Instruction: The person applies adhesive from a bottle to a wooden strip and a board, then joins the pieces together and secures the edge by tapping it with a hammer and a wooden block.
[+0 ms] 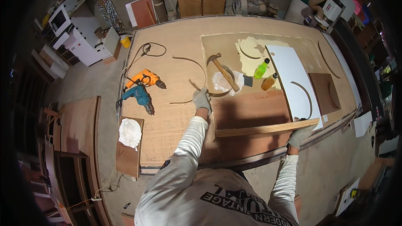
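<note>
- The left hand (202, 100), in a grey glove, has its fingers drawn together on a thin curved strip (217, 95); how tightly they press cannot be told.
- That strip lies at the fingertips, with a short end sticking out to their left and the longer bend sweeping right, around a crumpled white cloth (221, 84).
- A second curved strip (184, 58) lies on the table (163, 142); its bend passes close by the left hand.
- The right hand (299, 137), also gloved, grips a long plywood board (264, 129) near its right end; the fingers are bent around it and partly hidden.
- The board reaches leftward from that hand, its layered edge showing.
- A hammer (226, 73) lies across the cloth, beyond the left fingertips.
- Green (261, 68) and amber (269, 83) bottles are right of the hammer, beside a white panel (289, 69).
- Two drills, orange (145, 78) and teal (140, 97), lie left of the left hand.
</note>
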Demonstrator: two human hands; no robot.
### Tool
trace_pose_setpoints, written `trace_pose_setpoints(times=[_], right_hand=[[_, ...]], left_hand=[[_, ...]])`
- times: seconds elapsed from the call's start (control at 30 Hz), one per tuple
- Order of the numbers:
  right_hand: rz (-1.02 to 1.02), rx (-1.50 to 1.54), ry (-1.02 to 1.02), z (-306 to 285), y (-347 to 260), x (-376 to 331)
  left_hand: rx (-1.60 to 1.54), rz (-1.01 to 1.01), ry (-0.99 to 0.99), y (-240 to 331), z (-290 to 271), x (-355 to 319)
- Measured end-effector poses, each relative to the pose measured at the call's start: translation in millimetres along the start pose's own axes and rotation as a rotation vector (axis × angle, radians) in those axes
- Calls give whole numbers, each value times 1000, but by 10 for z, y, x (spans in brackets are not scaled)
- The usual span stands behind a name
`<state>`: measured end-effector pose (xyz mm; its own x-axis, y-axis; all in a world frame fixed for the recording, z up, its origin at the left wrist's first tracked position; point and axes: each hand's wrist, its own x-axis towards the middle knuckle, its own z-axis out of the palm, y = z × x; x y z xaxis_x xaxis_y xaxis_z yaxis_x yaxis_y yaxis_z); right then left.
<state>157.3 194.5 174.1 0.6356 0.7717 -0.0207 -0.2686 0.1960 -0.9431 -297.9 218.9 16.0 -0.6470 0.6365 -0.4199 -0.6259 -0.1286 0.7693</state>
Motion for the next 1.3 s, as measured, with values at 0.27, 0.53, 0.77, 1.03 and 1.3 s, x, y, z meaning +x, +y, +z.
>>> trace_pose_setpoints(times=[0.27,0.53,0.77,1.03,1.3], right_hand=[[-137,-207,71,16,98,3],[-203,-257,86,32,203,-8],[-99,-117,121,28,-88,-111],[-142,-228,65,-161,81,64],[-119,-109,-362,-31,-628,-141]], left_hand=[[374,380,-220,1746,516,-1397],[167,433,-483,2586,851,-2878],[147,316,-675,1937,1032,-3592],[146,262,-680,1780,1095,-3595],[576,675,-675,1857,938,-3474]])
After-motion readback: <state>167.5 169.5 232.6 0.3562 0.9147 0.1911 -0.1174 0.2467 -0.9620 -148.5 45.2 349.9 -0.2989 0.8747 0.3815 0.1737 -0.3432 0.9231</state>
